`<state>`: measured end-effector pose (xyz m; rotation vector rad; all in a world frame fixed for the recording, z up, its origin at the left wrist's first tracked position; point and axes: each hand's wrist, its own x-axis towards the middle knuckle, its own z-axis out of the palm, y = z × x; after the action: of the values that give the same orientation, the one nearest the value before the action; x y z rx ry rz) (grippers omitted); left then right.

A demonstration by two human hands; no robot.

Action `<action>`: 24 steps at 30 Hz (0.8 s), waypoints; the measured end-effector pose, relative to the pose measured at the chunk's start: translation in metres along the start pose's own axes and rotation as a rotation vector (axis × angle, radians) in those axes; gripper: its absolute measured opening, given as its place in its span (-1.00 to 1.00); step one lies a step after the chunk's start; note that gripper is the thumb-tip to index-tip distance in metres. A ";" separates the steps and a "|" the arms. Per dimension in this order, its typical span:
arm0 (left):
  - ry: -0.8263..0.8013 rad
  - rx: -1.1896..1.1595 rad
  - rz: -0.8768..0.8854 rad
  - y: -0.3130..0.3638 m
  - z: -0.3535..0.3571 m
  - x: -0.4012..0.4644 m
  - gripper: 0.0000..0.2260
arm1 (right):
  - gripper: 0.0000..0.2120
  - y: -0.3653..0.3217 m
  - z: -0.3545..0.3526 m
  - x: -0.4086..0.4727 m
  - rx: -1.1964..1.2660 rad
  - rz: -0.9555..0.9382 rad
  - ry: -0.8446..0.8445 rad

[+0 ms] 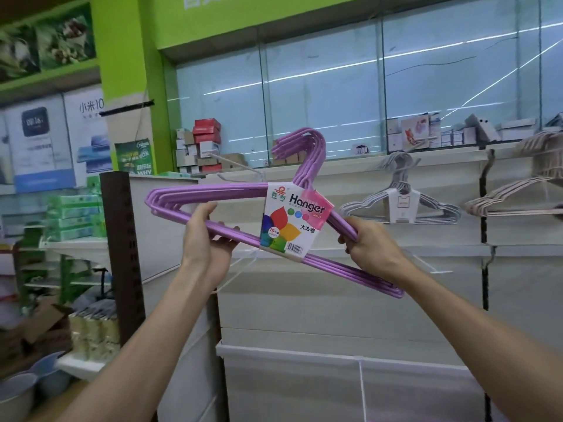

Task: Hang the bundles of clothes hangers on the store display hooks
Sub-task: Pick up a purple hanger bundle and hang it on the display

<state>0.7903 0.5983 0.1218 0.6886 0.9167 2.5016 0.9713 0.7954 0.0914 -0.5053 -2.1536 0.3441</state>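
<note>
White display wall (pixel 335 300), left hand (pixel 202 239) and right hand (pixel 370 248) gripping purple hanger bundle (pixel 213 205), tilted

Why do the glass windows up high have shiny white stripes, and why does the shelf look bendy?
Head view: the stripes on the glass panels are glare from lights; the wide lens bends the shelf edge; the purple hanger bundle looks sharp, the far hangers slightly soft.
</note>
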 end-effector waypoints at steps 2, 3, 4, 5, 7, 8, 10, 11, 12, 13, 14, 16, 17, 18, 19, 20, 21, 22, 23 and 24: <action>0.010 -0.042 0.033 0.000 -0.005 0.015 -0.86 | -0.62 0.003 0.010 0.016 -0.006 -0.009 -0.009; 0.012 -0.054 0.041 -0.001 -0.007 0.023 -0.85 | -0.62 0.005 0.015 0.024 -0.008 -0.011 -0.012; 0.013 -0.057 0.041 -0.001 -0.008 0.031 -0.84 | -0.62 0.007 0.021 0.031 -0.007 -0.013 -0.015; 0.016 -0.056 0.038 -0.002 -0.010 0.040 -0.82 | -0.62 0.008 0.026 0.039 -0.005 -0.014 -0.018; 0.016 -0.062 0.026 -0.004 -0.017 0.061 -0.72 | -0.61 0.011 0.037 0.055 0.002 -0.016 -0.023; 0.006 -0.076 0.015 -0.005 -0.020 0.072 -0.63 | -0.61 0.013 0.043 0.062 0.005 -0.017 -0.024; -0.016 -0.106 -0.009 -0.008 -0.026 0.094 -0.42 | -0.61 0.019 0.053 0.077 0.003 -0.019 -0.020; -0.019 -0.123 -0.021 -0.010 -0.028 0.104 -0.33 | -0.60 0.021 0.058 0.084 -0.001 -0.021 -0.019; -0.014 -0.144 -0.035 -0.011 -0.029 0.114 -0.26 | -0.59 0.024 0.063 0.091 -0.007 -0.025 -0.020; -0.005 -0.172 -0.052 -0.013 -0.030 0.123 -0.20 | -0.58 0.027 0.067 0.097 -0.013 -0.028 -0.023; 0.004 -0.203 -0.073 -0.015 -0.031 0.131 -0.14 | -0.57 0.029 0.072 0.102 -0.021 -0.031 -0.026; 0.008 -0.259 -0.106 -0.018 -0.033 0.145 -0.09 | -0.58 0.034 0.078 0.113 -0.043 -0.035 -0.026; 0.014 -0.281 -0.114 -0.020 -0.034 0.151 -0.10 | -0.58 0.036 0.081 0.119 -0.056 -0.037 -0.025; 0.027 -0.298 -0.118 -0.022 -0.035 0.157 -0.12 | -0.60 0.038 0.084 0.125 -0.070 -0.038 -0.027; 0.043 -0.313 -0.120 -0.024 -0.035 0.164 -0.15 | -0.61 0.040 0.086 0.130 -0.083 -0.037 -0.028; 0.062 -0.324 -0.121 -0.026 -0.034 0.169 -0.19 | -0.62 0.042 0.087 0.136 -0.096 -0.034 -0.030; 0.081 -0.334 -0.123 -0.027 -0.033 0.175 -0.23 | -0.64 0.044 0.089 0.141 -0.105 -0.033 -0.034; 0.097 -0.342 -0.125 -0.029 -0.032 0.179 -0.26 | -0.65 0.045 0.090 0.146 -0.112 -0.036 -0.038; 0.104 -0.346 -0.125 -0.031 -0.031 0.184 -0.30 | -0.66 0.046 0.091 0.151 -0.116 -0.042 -0.043; 0.103 -0.347 -0.125 -0.032 -0.030 0.188 -0.32 | -0.66 0.046 0.092 0.155 -0.118 -0.047 -0.047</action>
<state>0.6280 0.7016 0.1384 0.3813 0.5181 2.5114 0.8242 0.9037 0.1274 -0.5163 -2.2372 0.2049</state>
